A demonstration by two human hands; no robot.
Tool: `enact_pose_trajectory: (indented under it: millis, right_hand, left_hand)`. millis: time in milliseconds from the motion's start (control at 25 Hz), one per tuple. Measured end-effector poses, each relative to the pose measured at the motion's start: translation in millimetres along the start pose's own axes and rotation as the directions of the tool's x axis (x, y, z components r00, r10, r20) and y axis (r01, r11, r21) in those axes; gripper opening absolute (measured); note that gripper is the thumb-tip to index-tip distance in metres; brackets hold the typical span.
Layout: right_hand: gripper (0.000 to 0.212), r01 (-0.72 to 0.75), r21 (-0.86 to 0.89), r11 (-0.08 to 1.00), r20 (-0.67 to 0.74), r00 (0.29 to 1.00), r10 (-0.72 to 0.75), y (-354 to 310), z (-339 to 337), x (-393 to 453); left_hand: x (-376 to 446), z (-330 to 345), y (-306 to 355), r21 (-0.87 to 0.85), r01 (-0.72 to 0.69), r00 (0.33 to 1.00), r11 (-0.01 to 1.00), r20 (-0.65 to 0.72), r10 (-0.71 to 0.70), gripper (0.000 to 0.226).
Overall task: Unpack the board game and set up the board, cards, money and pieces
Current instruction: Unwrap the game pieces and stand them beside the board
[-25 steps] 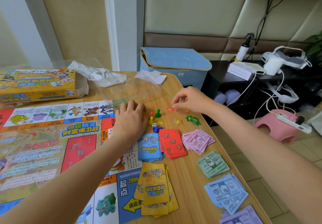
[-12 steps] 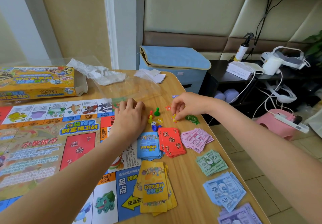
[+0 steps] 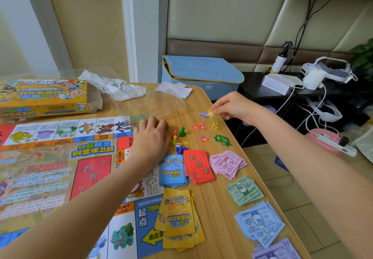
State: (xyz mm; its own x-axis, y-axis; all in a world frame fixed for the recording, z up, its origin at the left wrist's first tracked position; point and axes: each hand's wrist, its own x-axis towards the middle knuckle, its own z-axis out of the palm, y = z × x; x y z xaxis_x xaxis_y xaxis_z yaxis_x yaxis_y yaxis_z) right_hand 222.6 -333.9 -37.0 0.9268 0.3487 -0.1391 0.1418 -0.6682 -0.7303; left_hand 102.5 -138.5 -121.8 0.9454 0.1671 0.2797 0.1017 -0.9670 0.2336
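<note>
A yellow star token [image 3: 211,114] is pinched between thumb and fingertips of the right hand [image 3: 232,107], held just above the desk [image 3: 220,194] near its right edge, beside a purple star token [image 3: 202,115]. The left hand [image 3: 151,137] is laid palm-down on the corner of the game board [image 3: 50,168], fingers loosely bent, nothing gripped as far as can be seen

Everything else looks mostly sorted: red chance cards [image 3: 198,167], blue cards [image 3: 173,171] and yellow cards [image 3: 179,218] are stacked by the board, and money is fanned in pink [image 3: 228,164], green [image 3: 245,191], blue [image 3: 260,221] and purple [image 3: 276,251] piles along the edge. The pawns [image 3: 177,135] and the die [image 3: 178,145] are clustered right beside the left hand, with orange stars [image 3: 198,126], more yellow stars [image 3: 215,126] and green tokens [image 3: 222,140] scattered nearby

Stuff that could probably go wrong:

- star tokens are being sorted close to the desk edge, so one flick and a token gets lost on the floor
- the standing pawns could easily be toppled if the left hand is slid sideways
- the money piles are loose and hang near the edge, so they could get swept off by the right forearm
- a clear plastic bag [image 3: 153,105] is lying behind the pieces, and small tokens could be dragged along with it if it's pulled

The game box [image 3: 43,97] is parked at the far left, out of the way
</note>
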Motion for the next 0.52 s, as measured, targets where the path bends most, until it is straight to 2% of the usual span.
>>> enact_pose_trajectory:
  millis: [160,240,320,400,480,520]
  right_hand:
    - [0.012,-0.043,-0.168,0.985,-0.011,0.999,0.042,12,15,2]
    - [0.009,-0.016,-0.278,0.961,-0.051,0.999,0.002,12,19,2]
    - [0.01,0.067,-0.327,0.943,-0.081,0.992,-0.098,7,19,-3]
    - [0.013,0.212,-0.385,0.898,0.076,0.977,-0.198,-1,22,-14]
    - [0.017,0.312,-0.455,0.834,0.276,0.94,-0.201,-7,30,-27]
    - [0.019,0.336,-0.48,0.81,0.326,0.926,-0.191,-8,33,-30]
  left_hand:
    - [0,0,0,-0.017,0.001,1.0,1.0,-0.02,-0.001,0.033]
    - [-1,0,1,-0.014,0.003,1.0,1.0,-0.007,-0.003,0.034]
    - [0,-1,1,0.003,0.001,1.0,1.0,0.015,-0.001,0.035]
    - [0,-4,2,0.004,0.004,0.999,1.0,0.033,-0.005,0.036]
    - [-2,-6,4,0.023,0.008,0.998,1.0,0.063,-0.009,0.037]
    - [-1,-7,5,0.042,0.004,0.996,0.999,0.09,-0.008,0.037]
